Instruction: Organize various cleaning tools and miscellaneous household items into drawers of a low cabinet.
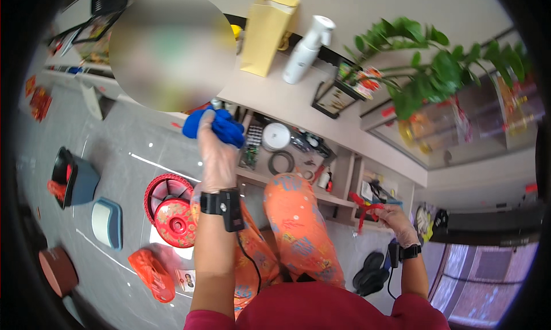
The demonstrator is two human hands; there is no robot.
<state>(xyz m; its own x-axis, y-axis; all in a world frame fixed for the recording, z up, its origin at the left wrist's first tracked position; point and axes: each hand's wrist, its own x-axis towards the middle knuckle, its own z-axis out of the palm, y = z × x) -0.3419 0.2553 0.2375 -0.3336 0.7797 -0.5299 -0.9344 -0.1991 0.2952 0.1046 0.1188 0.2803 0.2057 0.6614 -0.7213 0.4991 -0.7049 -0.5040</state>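
My left hand point(217, 160) is raised over the left side of the open middle drawer point(261, 178), its fingers closed round a bunched blue cloth point(227, 126). Off to the right, my right hand point(396, 222) pinches a red ribbon-like strip point(363, 205) beside another open drawer point(376, 222); its exact kind is unclear. Inside the middle drawer lie a white round disc point(276, 136), a dark ring-shaped coil point(281, 163) and a small white bottle point(324, 178). Both wrists carry black strapped devices with cables.
On the cabinet top point(252, 92) stand a yellow paper bag point(267, 34), a white spray bottle point(307, 50) and a leafy plant point(442, 69). A blurred circle covers the upper left. The floor holds a bin point(80, 178), a red lidded box point(175, 222), a red plastic bag point(152, 275) and dark slippers point(372, 274).
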